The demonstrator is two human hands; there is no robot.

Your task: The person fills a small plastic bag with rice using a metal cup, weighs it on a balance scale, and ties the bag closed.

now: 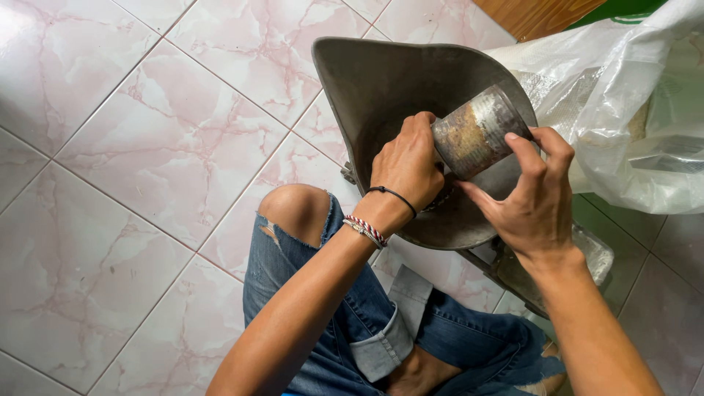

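1. Rusty metal is what I am gripping: a worn tin can point(475, 132), tilted on its side, with a dull silver band near its far end and brown corrosion over the rest.
2. My right hand point(529, 198) is wrapping around the can from the near side, thumb and fingers curled on its wall.
3. My left hand point(407, 165) is closing over the can's near end, fingers bent down so that I cannot tell what lies under them. Whether anything is inside the can I cannot tell either.
4. I am holding the can over the hollow of a grey metal scoop pan point(381, 81), a wide, pointed-lipped tray that is resting on a metal stand point(513, 275) beside my knee.
5. A black cord and a red-and-white braided bracelet point(364, 230) are sitting on my left wrist.
6. I am wearing ripped blue jeans point(345, 323), one bare knee showing through.
7. A large clear plastic bag point(631, 110) is lying just beyond the pan on the right, crumpled and pale, its contents blurred.
8. Pink-veined marble tiles point(132, 161) are covering the floor around me.
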